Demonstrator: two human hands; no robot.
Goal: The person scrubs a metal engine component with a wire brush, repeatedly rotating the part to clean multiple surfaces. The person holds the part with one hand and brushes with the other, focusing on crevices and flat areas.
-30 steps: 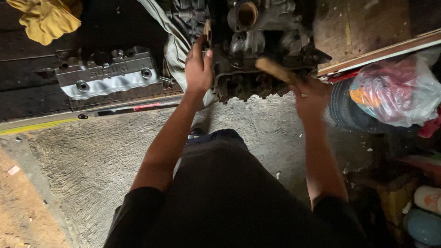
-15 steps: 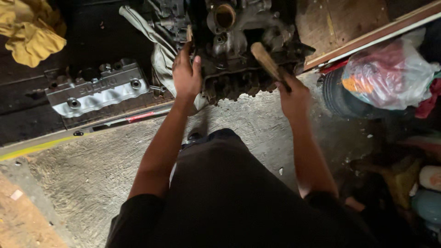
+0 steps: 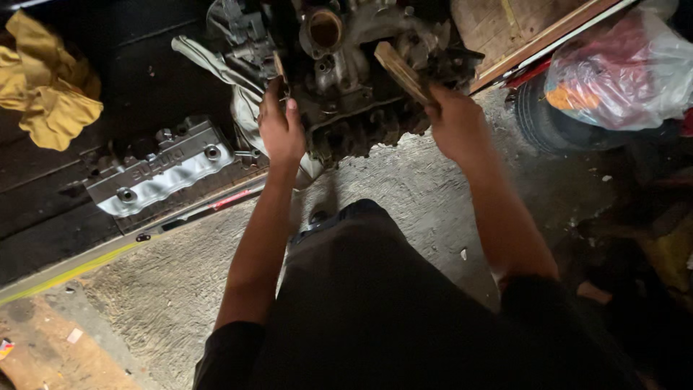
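Observation:
A dark, greasy engine block [image 3: 361, 79] stands on the concrete floor in front of me. My left hand [image 3: 280, 128] rests against its left side, fingers curled on a thin tool or part that I cannot make out. My right hand [image 3: 455, 123] is closed on a wooden handle [image 3: 401, 71] that slants up and left over the block; its working end is hidden among the engine parts.
A silver valve cover [image 3: 162, 170] lies on dark boards at left, a yellow rag [image 3: 47, 83] beyond it. A pale cloth [image 3: 216, 65] drapes beside the engine. At right are a tyre [image 3: 556, 123] and a clear plastic bag [image 3: 621, 72]. A wooden board [image 3: 512, 25] sits behind.
Both hands stay on the engine; the left has slid slightly up along its side, the right keeps the wooden handle. The view has shifted a little.

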